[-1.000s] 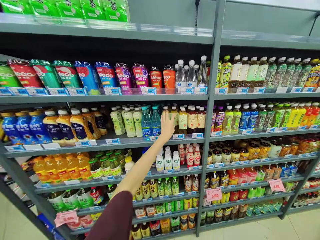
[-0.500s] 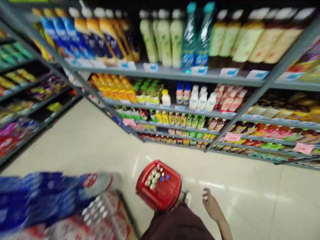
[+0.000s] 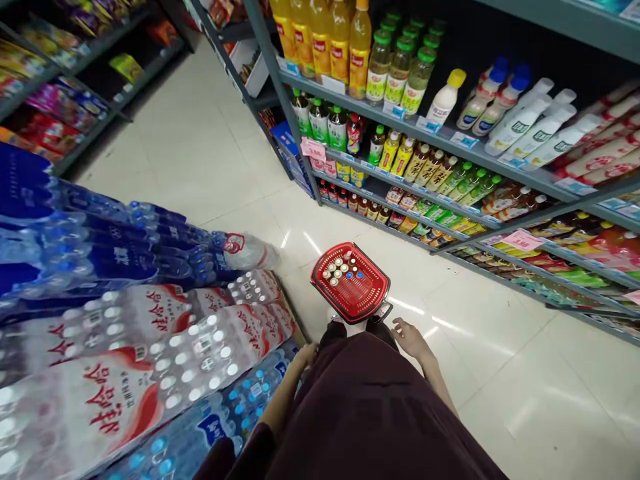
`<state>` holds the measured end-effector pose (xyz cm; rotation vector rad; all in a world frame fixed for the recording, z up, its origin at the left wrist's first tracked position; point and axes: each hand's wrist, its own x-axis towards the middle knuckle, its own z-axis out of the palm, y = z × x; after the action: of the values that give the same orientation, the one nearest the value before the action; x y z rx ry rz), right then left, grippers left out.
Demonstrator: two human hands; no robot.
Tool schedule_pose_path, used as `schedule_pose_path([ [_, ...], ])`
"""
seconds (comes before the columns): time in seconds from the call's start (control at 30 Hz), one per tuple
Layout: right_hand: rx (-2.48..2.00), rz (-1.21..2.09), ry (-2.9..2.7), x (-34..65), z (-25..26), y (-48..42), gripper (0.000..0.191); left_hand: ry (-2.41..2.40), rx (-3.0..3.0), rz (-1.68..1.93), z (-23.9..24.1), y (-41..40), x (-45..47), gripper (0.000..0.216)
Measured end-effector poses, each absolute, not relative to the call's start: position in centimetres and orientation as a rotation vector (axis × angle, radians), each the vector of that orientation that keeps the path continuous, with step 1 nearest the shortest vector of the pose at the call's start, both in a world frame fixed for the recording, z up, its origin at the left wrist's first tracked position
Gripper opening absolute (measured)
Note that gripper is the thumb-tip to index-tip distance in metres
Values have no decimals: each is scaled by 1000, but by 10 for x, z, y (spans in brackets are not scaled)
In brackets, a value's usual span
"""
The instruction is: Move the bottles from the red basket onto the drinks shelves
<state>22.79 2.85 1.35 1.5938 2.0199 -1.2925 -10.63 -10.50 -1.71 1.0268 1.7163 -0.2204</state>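
My right hand (image 3: 409, 337) hangs beside my body with loosely curled, parted fingers and nothing in it. The red shopping basket (image 3: 356, 297) is the thing closest to it, on the floor in front of my feet; hand and basket do not touch. Inside the basket stand several bottles (image 3: 333, 273), mostly white-capped, some blue-capped. Down at my other side is my left hand (image 3: 309, 353), close to the dark maroon garment (image 3: 380, 407); its fingers are mostly hidden. Wrapped packs of water bottles (image 3: 245, 323) lie to the left of that hand.
A drinks shelf (image 3: 340, 90) runs along the right and far side, filled with juice, tea and milk bottles. Blue-wrapped bottle packs (image 3: 120, 250) are stacked on the left. Farther back, a snack shelf (image 3: 100, 120) borders the tiled floor (image 3: 220, 133).
My view has tilted down and turned, so the upper shelf has mostly left the picture. My left hand has come into view. The basket now appears higher and farther right.
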Motion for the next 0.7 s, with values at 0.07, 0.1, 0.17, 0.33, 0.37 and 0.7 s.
schedule_pose_path([
  [0.07, 1574, -1299, 2013, 204, 11, 15, 37, 1699, 1027, -238, -38, -105, -126, 31],
  [0.1, 1564, -1303, 2012, 192, 9, 8, 37, 1692, 1030, -242, -48, -104, -134, 31],
  [0.17, 1547, -1305, 2013, 171, 4, -4, 38, 1674, 1040, -242, -68, -103, -144, 34],
  [0.33, 1497, -1295, 2016, 124, -8, -15, 40, 1561, 1043, -253, -113, -112, -146, 40],
  [0.37, 1486, -1295, 2017, 115, -11, -14, 41, 1534, 1033, -270, -120, -117, -143, 41],
  [0.7, 1537, -1177, 1939, 53, -82, 50, 44, 1427, 885, -494, -173, -168, -100, 54],
])
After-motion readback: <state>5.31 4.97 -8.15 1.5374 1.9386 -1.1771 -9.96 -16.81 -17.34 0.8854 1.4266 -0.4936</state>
